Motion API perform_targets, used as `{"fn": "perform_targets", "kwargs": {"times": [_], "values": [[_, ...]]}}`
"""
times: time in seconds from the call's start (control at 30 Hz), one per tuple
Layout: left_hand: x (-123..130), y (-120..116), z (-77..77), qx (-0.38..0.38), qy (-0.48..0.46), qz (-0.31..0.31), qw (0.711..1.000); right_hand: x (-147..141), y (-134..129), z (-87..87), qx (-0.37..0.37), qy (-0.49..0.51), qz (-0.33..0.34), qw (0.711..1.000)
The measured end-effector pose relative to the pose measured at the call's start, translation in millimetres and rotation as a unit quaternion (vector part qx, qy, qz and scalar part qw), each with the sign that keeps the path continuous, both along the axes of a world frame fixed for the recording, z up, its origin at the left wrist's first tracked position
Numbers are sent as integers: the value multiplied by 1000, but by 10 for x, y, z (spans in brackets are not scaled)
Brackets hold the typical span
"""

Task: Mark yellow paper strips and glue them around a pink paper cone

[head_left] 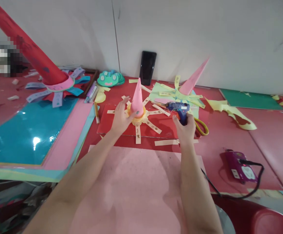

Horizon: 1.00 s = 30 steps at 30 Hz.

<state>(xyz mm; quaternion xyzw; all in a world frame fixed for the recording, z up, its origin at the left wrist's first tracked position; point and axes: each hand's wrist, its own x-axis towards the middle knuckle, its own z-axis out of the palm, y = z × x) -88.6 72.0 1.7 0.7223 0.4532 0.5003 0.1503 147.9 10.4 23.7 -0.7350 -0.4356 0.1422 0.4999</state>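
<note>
A pink paper cone (pixel 137 100) stands upright in a scalloped yellow base with paper strips (pixel 138 132) radiating from it, marked with letters and stars. My left hand (pixel 121 117) is at the cone's left side, its thumb against the front near the base; the far fingertips are partly hidden. To the right, my right hand (pixel 186 129) grips a blue hot glue gun (pixel 179 108), whose nozzle points left toward the strips. Both the cone piece and the gun are over a red board (pixel 117 125). Yellow-handled scissors (pixel 202 126) lie beside my right hand.
Behind the glue gun lies another pink cone (pixel 193 78), tilted. A phone (pixel 148 67) leans on the wall. At left are a tall red cone (pixel 34 48) and coloured sheets (pixel 29 130). A purple power adapter (pixel 242 167) with a black cord sits at right.
</note>
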Motion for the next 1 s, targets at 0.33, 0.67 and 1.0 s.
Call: {"fn": "perform_targets", "kwargs": {"times": [0.33,0.67,1.0], "values": [[61,-149,75,43,140,-29,989,0,-4,-3,-6,-15,-22,1000],[94,-164,45,-47,209,4,977,-14,7,-59,-11,-15,-12,1000],[-64,-102,196,-57,-37,-28,997,-9,11,-50,12,-7,-29,999]]}}
